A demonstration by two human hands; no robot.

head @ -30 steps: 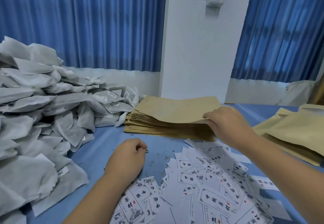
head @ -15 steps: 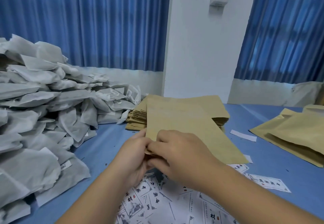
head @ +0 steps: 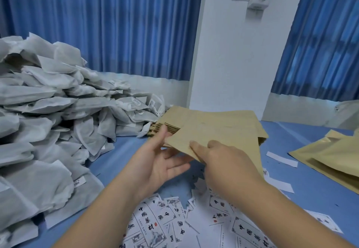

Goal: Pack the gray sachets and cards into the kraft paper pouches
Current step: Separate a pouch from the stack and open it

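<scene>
The right hand (head: 223,162) is gripping a paper pouch (head: 219,133) by its near edge, with the thumb lying on top and the other fingers curling beneath. The pouch is hanging flat and slightly tilted above the middle of the blue worktop (head: 314,191), in front of the stack of pouches (head: 155,128) and partly hiding it. The left hand (head: 159,164) is staying open, palm turned up, its straight fingers reaching under the pouch's left corner and its thumb rising just beside that corner; whether the thumb is actually touching the paper is hard to tell.

The gray sachets (head: 48,115) are lying in a tall loose heap along the left side of the worktop, reaching up to the stack of pouches. The cards (head: 153,222), white with black printed characters, are lying scattered at the near edge, under both forearms. More pouches (head: 330,156) are resting on the right side, well apart from the held one. Blue curtains (head: 116,24) are hanging behind the worktop.
</scene>
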